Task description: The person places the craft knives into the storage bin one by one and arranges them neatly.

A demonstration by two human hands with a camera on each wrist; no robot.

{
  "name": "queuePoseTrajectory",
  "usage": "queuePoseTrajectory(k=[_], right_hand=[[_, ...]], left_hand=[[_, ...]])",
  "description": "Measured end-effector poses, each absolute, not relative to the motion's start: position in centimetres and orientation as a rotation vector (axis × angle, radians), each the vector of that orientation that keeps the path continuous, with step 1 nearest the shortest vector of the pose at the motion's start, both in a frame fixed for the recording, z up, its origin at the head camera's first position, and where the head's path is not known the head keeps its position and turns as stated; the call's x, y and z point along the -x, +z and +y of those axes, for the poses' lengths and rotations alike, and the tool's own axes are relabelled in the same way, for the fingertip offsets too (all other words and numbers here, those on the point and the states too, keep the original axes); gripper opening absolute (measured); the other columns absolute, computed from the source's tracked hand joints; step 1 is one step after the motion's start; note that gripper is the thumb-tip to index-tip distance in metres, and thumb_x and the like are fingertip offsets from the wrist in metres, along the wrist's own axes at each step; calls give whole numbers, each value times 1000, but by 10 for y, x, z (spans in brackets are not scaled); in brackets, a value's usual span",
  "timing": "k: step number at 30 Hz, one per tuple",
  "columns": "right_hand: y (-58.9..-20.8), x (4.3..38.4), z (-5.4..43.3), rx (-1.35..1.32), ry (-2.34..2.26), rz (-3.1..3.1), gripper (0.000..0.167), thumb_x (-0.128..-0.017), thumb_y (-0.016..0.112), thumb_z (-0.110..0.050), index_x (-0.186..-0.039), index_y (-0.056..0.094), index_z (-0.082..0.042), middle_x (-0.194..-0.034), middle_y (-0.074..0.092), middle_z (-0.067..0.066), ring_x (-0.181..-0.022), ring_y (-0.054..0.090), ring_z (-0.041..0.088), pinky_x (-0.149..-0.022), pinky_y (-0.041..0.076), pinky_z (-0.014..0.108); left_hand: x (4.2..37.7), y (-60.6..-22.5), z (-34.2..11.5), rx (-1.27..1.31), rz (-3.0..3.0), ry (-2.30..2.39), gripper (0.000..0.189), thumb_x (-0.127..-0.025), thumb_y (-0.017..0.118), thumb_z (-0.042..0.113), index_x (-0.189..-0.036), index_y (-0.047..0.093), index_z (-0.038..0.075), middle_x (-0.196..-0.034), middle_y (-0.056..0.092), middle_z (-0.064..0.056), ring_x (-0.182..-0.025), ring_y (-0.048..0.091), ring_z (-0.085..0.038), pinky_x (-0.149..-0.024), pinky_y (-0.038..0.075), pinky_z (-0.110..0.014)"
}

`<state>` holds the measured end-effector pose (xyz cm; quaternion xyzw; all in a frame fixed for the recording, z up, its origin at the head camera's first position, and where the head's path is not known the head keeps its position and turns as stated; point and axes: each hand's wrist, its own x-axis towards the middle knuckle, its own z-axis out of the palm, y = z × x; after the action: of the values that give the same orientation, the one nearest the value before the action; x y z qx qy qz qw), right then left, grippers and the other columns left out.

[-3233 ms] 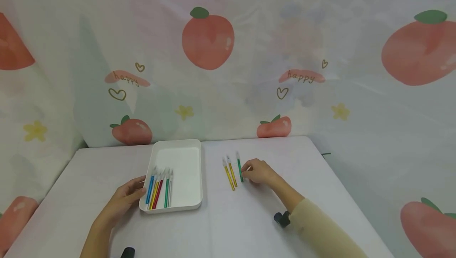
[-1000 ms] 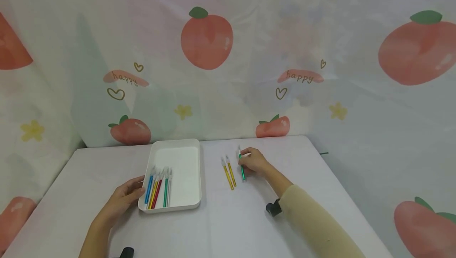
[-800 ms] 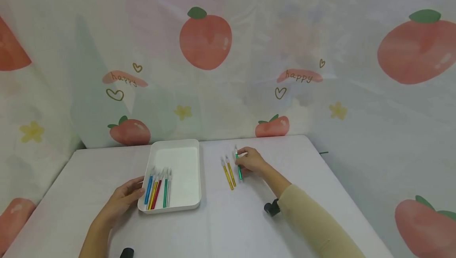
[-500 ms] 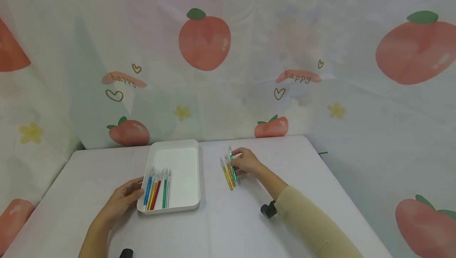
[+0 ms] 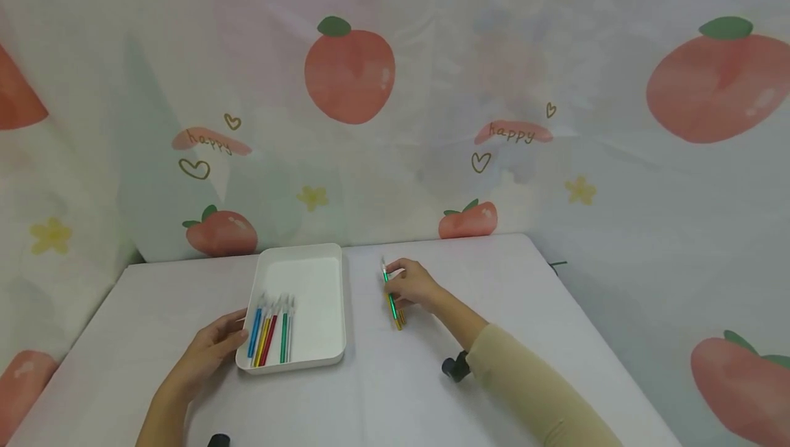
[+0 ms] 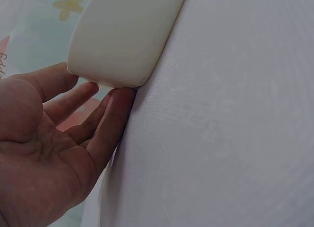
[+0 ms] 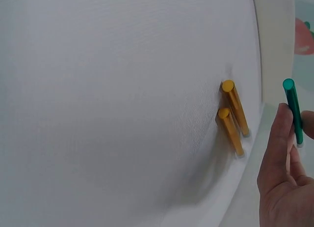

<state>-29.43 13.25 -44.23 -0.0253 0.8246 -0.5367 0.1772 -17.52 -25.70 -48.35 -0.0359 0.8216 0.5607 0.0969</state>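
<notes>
My right hand (image 5: 412,285) pinches a green craft knife (image 5: 392,296) with a clear cap, held over two gold craft knives, which it partly hides in the head view. In the right wrist view, the green handle stands between thumb and fingers, apart from both gold craft knives (image 7: 235,109) on the table. A white tray (image 5: 321,310) lies to the left, with several capped craft knives (image 5: 271,330) in blue, gold, red, green and silver along its left side. Fairly straight fingers of my left hand (image 5: 212,345) touch the tray's left edge; the left wrist view shows them against its outer wall (image 6: 117,45).
A white cloth covers the table (image 5: 395,399). Behind it hangs a fruit-print backdrop (image 5: 395,179). Black wrist-camera parts (image 5: 457,366) show below the right forearm, and another black piece (image 5: 219,440) at the bottom edge.
My right hand has picked up the green craft knife from the table and carried it left, over the gold ones. The left hand stays at the tray's edge.
</notes>
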Motion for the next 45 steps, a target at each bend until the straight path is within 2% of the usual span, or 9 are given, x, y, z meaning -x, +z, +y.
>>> queuePoseTrajectory(k=[5, 12, 20, 31, 45], right_hand=[[-443, 291, 126, 94, -1529, 2307, 40, -88, 69, -7, -125, 57, -7, -99, 65, 11, -79, 65, 20, -69, 61, 35], [-442, 286, 113, 137, -1536, 2284, 40, -88, 68, -6, -126, 56, -6, -96, 66, 11, -75, 66, 18, -74, 62, 42], [-442, 279, 96, 166, -1558, 2230, 42, -88, 69, -6, -127, 56, -5, -97, 68, 11, -78, 68, 19, -78, 61, 45], [-442, 274, 68, 212, -1590, 2153, 44, -85, 71, -5, -126, 56, -6, -96, 69, 11, -78, 70, 21, -76, 62, 43], [-437, 259, 26, 266, -1613, 2123, 42, -84, 73, -2, -123, 57, -7, -90, 69, 9, -74, 69, 19, -64, 62, 36]], left_hand=[[175, -485, -258, 113, 2440, 1650, 67, -101, 58, 39, -154, 33, 6, -152, 42, -24, -139, 44, -38, -109, 44, -47], [176, -486, -258, 117, 2439, 1650, 68, -100, 58, 41, -154, 34, 6, -152, 42, -24, -139, 44, -38, -109, 44, -48], [175, -484, -257, 115, 2437, 1659, 67, -101, 58, 39, -154, 34, 6, -152, 42, -24, -138, 45, -38, -108, 46, -45], [175, -483, -258, 95, 2437, 1662, 66, -101, 58, 38, -154, 33, 6, -151, 43, -24, -138, 45, -37, -108, 46, -44], [175, -482, -258, 93, 2407, 1686, 67, -102, 57, 37, -155, 31, 6, -153, 40, -25, -140, 42, -38, -108, 46, -41]])
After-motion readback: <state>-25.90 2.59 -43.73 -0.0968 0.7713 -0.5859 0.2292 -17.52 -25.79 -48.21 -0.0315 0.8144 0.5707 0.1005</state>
